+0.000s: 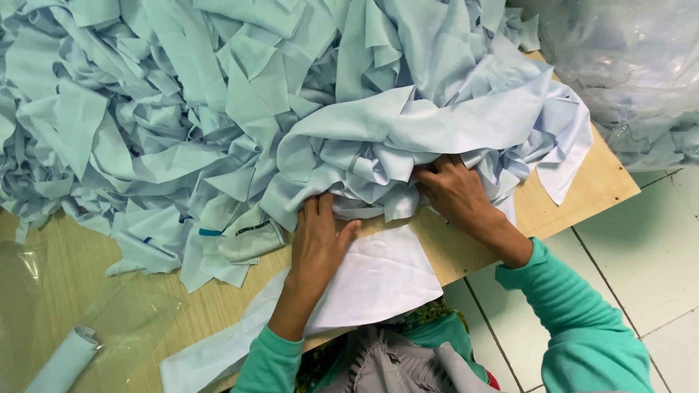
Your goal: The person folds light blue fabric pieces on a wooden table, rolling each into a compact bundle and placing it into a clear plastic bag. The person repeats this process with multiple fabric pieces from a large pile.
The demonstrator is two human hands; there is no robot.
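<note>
Both hands, left (318, 236) and right (453, 191), press apart into the fabric pile (291, 109), fingertips buried; grip unclear.

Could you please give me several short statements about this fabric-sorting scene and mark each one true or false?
1. Both hands touch the heap of pale blue fabric offcuts. True: left hand, right hand.
2. The sleeves are red. False: the long sleeves are green.
3. The heap lies on a light wooden tabletop. True.
4. The flat white cloth piece lies at the table's far edge. False: it lies at the near edge, under the left hand.
</note>
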